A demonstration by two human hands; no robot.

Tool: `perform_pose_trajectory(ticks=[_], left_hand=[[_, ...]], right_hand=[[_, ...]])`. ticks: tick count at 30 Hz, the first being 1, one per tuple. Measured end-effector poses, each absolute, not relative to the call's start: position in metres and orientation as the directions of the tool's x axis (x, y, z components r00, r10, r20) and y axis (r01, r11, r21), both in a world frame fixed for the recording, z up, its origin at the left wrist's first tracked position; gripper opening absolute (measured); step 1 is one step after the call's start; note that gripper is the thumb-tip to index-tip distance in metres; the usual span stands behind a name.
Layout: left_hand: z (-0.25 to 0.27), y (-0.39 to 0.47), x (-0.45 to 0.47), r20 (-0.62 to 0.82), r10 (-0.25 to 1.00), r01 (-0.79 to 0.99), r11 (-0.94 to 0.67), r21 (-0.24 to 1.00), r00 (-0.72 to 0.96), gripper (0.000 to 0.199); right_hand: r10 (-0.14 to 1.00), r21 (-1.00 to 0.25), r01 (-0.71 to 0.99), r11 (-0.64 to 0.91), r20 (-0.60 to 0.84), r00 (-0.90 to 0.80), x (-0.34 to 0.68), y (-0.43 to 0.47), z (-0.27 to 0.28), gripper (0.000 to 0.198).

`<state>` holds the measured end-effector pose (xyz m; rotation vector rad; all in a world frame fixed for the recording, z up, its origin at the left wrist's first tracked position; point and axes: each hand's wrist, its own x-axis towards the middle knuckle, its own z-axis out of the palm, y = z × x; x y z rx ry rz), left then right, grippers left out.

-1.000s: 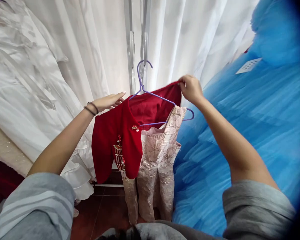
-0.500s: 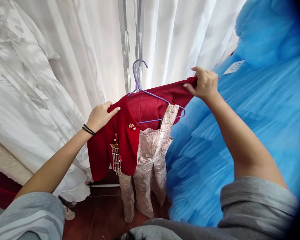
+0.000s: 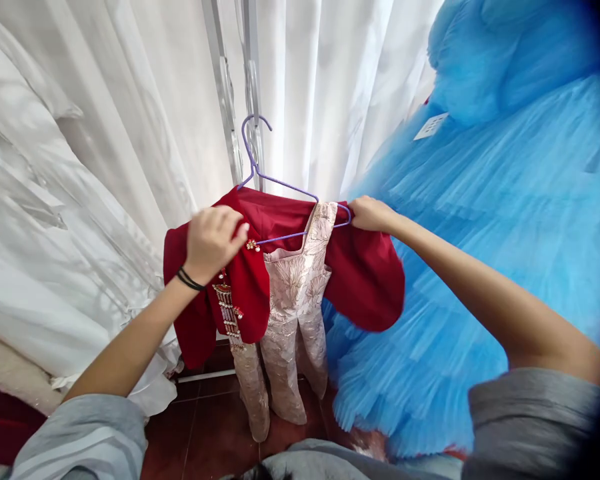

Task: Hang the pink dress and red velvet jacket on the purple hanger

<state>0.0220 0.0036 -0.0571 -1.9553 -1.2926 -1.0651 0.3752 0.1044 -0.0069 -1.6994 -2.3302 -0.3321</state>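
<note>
A red jacket (image 3: 250, 287) with a floral brooch and a beaded tassel hangs on a purple hanger (image 3: 285, 184). My left hand (image 3: 214, 241) is closed at the jacket's left front, just beside the brooch; its fingertips are partly hidden. At the hanger's right end, my right hand (image 3: 373, 213) grips the jacket's shoulder edge, and the sleeve droops below it. Under the jacket is a pale pink brocade outfit (image 3: 295, 293) with trouser legs, one strap looped over the hanger's right arm. Its other strap is covered by the jacket.
The hanger hooks onto a grey metal rack (image 3: 225, 87) in front of white curtains (image 3: 300, 80). To the right stands a wide blue tulle dress (image 3: 480, 220) with a small white tag (image 3: 431, 126). White gowns (image 3: 25, 220) fill the left side. The floor (image 3: 210, 427) is dark red tile.
My right hand has come down and inward, bringing the jacket's right shoulder to the hanger's end; that sleeve now hangs down. My left hand has shifted from the shoulder toward the brooch.
</note>
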Motion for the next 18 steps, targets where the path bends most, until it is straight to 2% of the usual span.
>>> perform_pose_trajectory(ticks=[1,3,7,9,13,18], left_hand=[[-0.059,0.002,0.04,0.801,0.519,0.89,-0.455,-0.038,0.299,0.025],[-0.061,0.006,0.08,0.691,0.604,0.814,-0.58,0.039,0.397,0.025],[-0.057,0.042,0.145,0.57,0.751,0.711,-0.597,0.371,0.333,0.034],[-0.057,0.066,0.16,0.556,0.78,0.665,-0.581,0.47,0.288,0.03],[-0.065,0.098,0.167,0.597,0.767,0.603,-0.597,0.529,0.235,0.028],[-0.069,0.103,0.165,0.608,0.761,0.621,-0.595,0.511,0.228,0.026]], right_hand=[[0.919,0.033,0.951,0.306,0.25,-0.305,0.376,0.099,-0.01,0.021],[0.921,0.0,0.959,0.282,0.278,-0.271,0.38,0.092,-0.006,0.015],[0.902,-0.085,0.956,0.281,0.362,-0.233,0.389,0.076,0.027,0.011],[0.883,-0.119,0.937,0.328,0.39,-0.259,0.386,0.059,0.041,0.012],[0.786,-0.224,0.865,0.448,0.559,-0.263,0.352,0.016,0.034,0.019],[0.64,-0.341,0.784,0.519,0.763,-0.091,0.323,0.005,0.015,0.028]])
